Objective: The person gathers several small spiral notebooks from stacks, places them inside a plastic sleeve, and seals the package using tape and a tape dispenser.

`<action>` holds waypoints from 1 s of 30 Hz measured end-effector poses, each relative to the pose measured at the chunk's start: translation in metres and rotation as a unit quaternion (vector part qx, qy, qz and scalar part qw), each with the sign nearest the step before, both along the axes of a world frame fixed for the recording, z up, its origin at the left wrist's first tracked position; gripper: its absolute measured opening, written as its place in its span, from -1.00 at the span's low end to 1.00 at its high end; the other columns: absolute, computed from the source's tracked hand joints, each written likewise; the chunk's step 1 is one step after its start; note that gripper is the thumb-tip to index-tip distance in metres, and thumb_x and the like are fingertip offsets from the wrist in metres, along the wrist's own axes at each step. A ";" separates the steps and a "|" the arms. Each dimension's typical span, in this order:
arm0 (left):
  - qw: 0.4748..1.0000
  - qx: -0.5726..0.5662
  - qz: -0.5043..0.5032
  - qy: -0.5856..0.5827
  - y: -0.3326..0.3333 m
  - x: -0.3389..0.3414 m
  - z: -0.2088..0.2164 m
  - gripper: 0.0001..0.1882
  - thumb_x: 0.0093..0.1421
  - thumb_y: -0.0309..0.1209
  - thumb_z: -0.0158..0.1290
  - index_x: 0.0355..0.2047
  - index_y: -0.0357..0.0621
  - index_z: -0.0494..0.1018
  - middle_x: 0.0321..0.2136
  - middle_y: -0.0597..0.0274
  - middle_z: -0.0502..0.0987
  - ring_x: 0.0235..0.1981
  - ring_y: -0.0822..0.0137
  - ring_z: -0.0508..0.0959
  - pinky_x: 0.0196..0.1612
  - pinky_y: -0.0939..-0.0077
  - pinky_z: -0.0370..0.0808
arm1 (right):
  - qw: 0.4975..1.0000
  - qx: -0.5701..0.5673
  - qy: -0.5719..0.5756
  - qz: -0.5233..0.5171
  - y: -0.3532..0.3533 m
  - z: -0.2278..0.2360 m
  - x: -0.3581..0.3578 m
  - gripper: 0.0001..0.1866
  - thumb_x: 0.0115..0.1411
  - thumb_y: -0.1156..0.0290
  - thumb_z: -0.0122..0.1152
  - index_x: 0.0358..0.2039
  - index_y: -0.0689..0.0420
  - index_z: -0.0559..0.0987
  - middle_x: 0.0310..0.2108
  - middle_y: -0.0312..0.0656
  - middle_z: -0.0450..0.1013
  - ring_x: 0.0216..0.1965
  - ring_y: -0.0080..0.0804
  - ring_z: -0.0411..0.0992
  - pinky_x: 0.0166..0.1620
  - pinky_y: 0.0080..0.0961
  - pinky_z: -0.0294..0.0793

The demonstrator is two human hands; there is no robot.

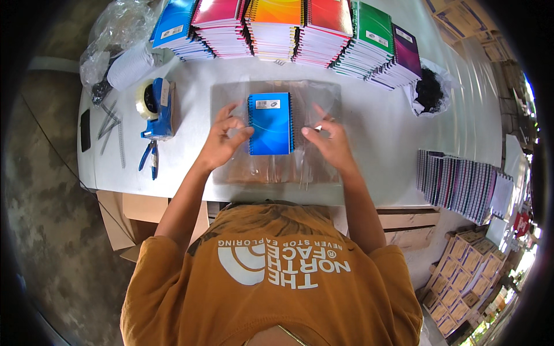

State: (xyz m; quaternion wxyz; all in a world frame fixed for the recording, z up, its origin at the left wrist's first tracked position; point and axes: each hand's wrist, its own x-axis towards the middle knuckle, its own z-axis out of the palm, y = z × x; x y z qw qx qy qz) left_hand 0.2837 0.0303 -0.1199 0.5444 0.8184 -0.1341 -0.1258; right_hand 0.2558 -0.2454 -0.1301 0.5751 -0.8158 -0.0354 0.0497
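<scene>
A blue spiral notebook (269,127) with a white label lies in front of me, and coils show along both its left and right sides. Whether other notebooks lie under it I cannot tell. Beneath it is a clear plastic sheet (231,168), spread flat and wrinkled. My left hand (224,138) is open beside the notebook's left edge, its thumb close to the cover. On the other side, my right hand (333,144) is open too, fingers apart, with its thumb pointing at the coil. Neither hand holds anything that I can make out.
Tall stacks of coloured notebooks (271,36) line the table's far side. At left are a blue tape dispenser (164,109), pliers (151,158), loose wire coils (109,130) and crumpled plastic (109,43). A row of spiral notebooks (459,183) stands at right; a bag with black material (429,92) is farther back.
</scene>
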 end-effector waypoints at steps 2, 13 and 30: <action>0.998 0.018 -0.031 -0.049 -0.021 0.001 0.001 -0.85 0.12 -0.35 0.09 -0.49 -0.13 0.41 0.21 -0.07 0.13 0.29 0.06 0.03 0.25 0.08 -0.04 | 0.985 0.166 0.031 -0.043 0.029 -0.027 -0.004 -0.77 0.12 0.36 0.16 -0.40 0.31 0.49 0.22 0.19 0.08 0.28 -0.14 0.01 0.20 -0.30 0.05; 0.942 0.280 -0.177 -0.051 -0.054 -0.038 -0.002 -0.27 0.16 -0.25 -0.17 0.28 -0.26 -0.16 0.34 -0.02 -0.28 0.36 0.10 -0.32 0.28 -0.07 -0.47 | 0.990 0.096 -0.089 -0.046 0.083 -0.034 -0.035 -0.77 0.18 0.38 0.01 -0.53 0.28 0.42 0.28 0.21 -0.08 0.34 0.24 -0.33 0.28 -0.03 -0.27; 0.912 0.287 -0.191 -0.222 -0.033 -0.117 -0.012 -0.31 0.09 -0.24 0.08 0.23 -0.04 0.14 0.26 0.09 0.11 0.32 0.09 -0.01 0.27 -0.10 -0.14 | 0.961 -0.151 0.072 0.219 0.054 -0.003 0.005 -0.73 0.03 0.22 0.15 -0.66 0.12 0.52 0.36 -0.18 -0.20 0.39 -0.19 -0.37 0.20 0.37 -0.42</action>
